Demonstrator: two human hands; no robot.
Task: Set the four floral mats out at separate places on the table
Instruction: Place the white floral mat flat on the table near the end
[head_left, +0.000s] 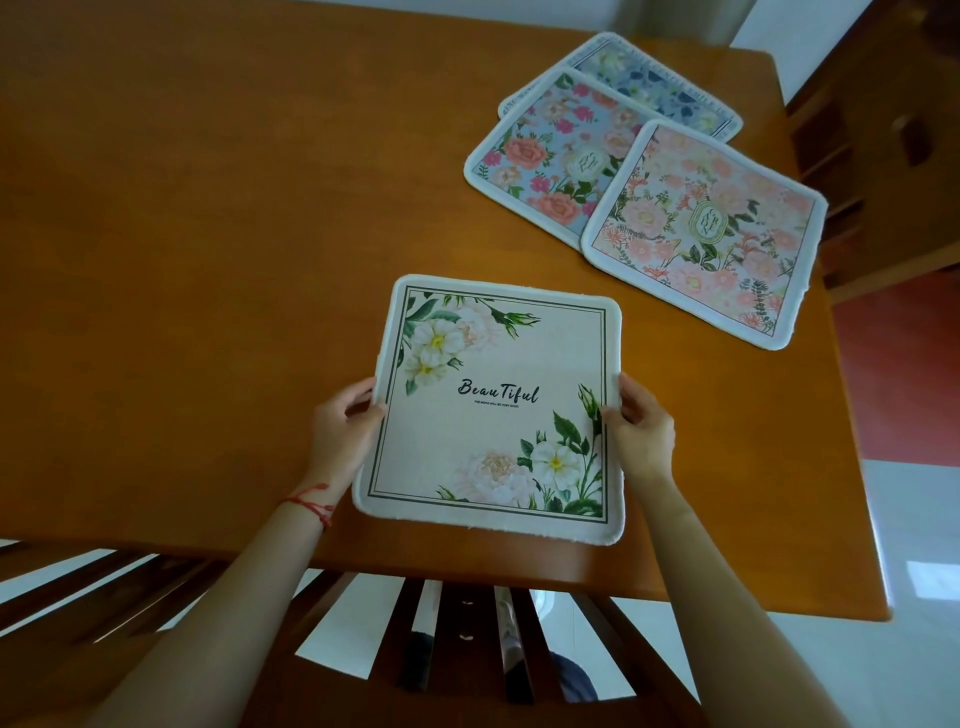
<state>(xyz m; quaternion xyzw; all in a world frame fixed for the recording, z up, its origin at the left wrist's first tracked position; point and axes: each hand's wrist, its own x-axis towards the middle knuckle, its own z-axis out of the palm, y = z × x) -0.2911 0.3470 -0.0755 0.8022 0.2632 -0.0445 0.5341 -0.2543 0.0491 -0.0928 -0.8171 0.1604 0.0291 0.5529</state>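
Observation:
A cream mat (493, 364) with white flowers and the word "BeauTiful" lies near the table's front edge. My left hand (343, 421) grips its left edge and my right hand (641, 415) grips its right edge. At the far right three more floral mats overlap in a loose pile. A pink mat (727, 228) lies on top at the front, a blue mat with pink roses (545, 150) sits under it, and a pale blue-grey mat (660, 83) lies furthest back, partly covered.
The wooden table (208, 208) spreads wide to the left. A slatted wooden chair back (467, 634) stands right under my arms at the front edge. Another chair (852, 135) stands at the far right, beside the table's right edge.

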